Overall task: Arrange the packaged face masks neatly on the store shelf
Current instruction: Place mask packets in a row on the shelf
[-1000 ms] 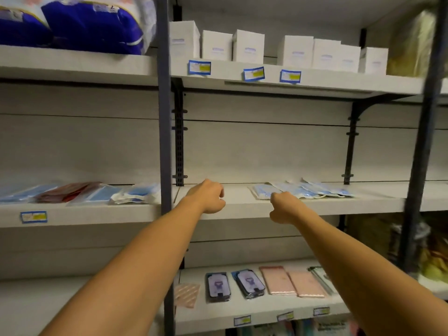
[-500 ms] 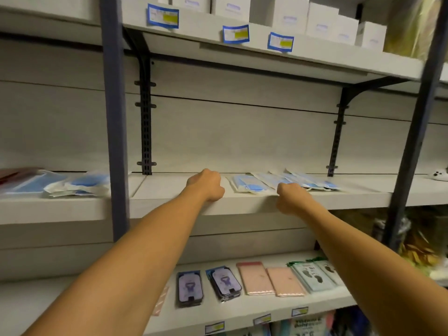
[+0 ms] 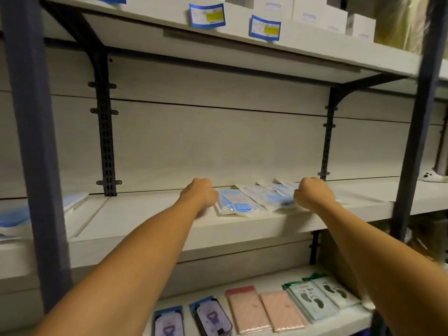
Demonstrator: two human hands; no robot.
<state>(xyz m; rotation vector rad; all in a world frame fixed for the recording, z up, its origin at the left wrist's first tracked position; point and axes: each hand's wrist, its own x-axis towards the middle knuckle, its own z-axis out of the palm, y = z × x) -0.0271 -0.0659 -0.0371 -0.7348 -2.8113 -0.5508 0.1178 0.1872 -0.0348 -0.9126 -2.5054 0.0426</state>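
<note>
Head view: our left hand [image 3: 200, 193] at nine o'clock and right hand [image 3: 311, 195] at three o'clock flank the mask packets [image 3: 257, 199] on the shelf [image 3: 150, 214]; fingers curled under, grip unclear.

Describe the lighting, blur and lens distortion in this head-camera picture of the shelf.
Head view: dim, warm, even light; the mask packets are soft, the right upright smeared by motion; uprights lean outward from wide-angle distortion; both fists, left hand and right hand, lack crisp edges.

The pale middle shelf [image 3: 150, 214] carries overlapping packaged face masks [image 3: 254, 200] fanned right of centre, near its front edge.
</note>
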